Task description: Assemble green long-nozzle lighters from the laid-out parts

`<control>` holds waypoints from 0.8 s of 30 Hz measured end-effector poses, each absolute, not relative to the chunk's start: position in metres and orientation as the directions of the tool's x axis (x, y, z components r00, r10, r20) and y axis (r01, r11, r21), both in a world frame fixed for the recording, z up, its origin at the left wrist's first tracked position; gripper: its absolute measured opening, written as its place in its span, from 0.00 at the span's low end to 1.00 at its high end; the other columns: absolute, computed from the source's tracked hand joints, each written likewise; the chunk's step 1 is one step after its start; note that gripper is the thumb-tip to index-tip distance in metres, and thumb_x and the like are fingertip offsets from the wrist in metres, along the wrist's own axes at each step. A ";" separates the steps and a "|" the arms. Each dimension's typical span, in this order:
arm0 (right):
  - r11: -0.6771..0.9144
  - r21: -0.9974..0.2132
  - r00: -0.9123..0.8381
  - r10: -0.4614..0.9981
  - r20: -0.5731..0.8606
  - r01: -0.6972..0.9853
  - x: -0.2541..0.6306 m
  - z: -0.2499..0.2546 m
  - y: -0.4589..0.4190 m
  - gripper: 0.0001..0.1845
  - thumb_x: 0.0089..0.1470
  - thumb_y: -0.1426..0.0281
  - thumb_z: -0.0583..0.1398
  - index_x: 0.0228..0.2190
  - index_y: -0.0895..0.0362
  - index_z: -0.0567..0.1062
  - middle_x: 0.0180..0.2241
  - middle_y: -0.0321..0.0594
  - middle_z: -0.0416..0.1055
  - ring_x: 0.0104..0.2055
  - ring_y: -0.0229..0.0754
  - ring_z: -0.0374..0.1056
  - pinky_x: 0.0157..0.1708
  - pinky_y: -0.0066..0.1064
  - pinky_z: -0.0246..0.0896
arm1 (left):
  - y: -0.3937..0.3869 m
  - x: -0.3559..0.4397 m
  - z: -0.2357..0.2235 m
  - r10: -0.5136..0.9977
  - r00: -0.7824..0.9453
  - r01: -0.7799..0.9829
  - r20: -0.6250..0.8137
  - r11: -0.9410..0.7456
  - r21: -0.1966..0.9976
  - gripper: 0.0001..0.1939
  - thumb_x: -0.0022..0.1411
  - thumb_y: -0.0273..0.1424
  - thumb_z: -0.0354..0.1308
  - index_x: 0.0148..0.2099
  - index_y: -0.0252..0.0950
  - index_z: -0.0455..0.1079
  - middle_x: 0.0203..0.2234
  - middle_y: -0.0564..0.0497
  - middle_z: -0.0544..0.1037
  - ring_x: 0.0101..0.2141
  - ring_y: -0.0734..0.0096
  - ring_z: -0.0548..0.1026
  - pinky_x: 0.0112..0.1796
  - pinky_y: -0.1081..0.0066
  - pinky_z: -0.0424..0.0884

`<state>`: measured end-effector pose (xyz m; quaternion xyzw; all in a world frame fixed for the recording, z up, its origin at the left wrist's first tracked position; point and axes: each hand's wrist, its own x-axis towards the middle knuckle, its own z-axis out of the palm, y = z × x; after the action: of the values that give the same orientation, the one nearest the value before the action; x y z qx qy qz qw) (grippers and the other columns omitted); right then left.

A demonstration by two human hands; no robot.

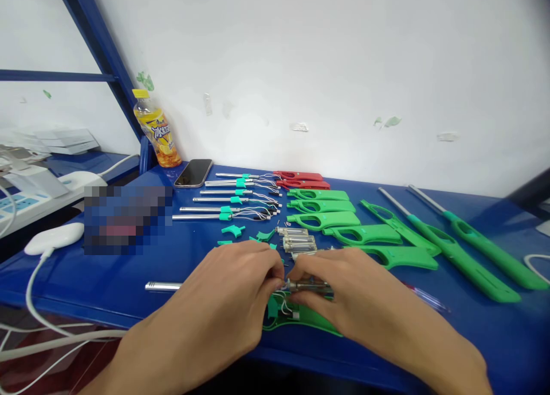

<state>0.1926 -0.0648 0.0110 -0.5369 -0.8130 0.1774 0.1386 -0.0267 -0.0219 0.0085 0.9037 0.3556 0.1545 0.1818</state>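
My left hand (232, 289) and my right hand (344, 294) meet near the front edge of the blue table (107, 280). Both pinch a small metal-and-clear lighter cartridge (310, 286) with thin white wires. It is held over a green lighter shell half (301, 320) lying on the table. A metal tube (162, 286) sticks out to the left from under my left hand. Fingers on both hands are curled closed around the part.
Rows of metal tubes with teal fittings and wires (223, 203), red shell halves (301, 180), green shell halves (326, 211), two assembled green lighters (455, 246), spare cartridges (298, 243), a phone (194, 172), a yellow drink bottle (155, 130) and white cables (51, 240) lie around.
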 end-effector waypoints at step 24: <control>0.400 -0.359 -0.404 0.912 0.066 0.844 0.204 0.004 -0.064 0.04 0.67 0.62 0.67 0.42 0.45 0.84 0.42 0.31 0.83 0.40 0.44 0.79 0.38 0.35 0.65 | -0.036 -0.098 -0.035 0.765 0.510 0.578 0.393 -0.643 0.502 0.11 0.76 0.32 0.58 0.53 0.50 0.81 0.46 0.53 0.83 0.48 0.63 0.78 0.49 0.67 0.76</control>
<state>0.2039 -0.0637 0.0043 -0.5309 -0.8268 0.1354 0.1271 -0.0978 -0.0365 -0.0346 0.8548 0.3930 0.3011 0.1554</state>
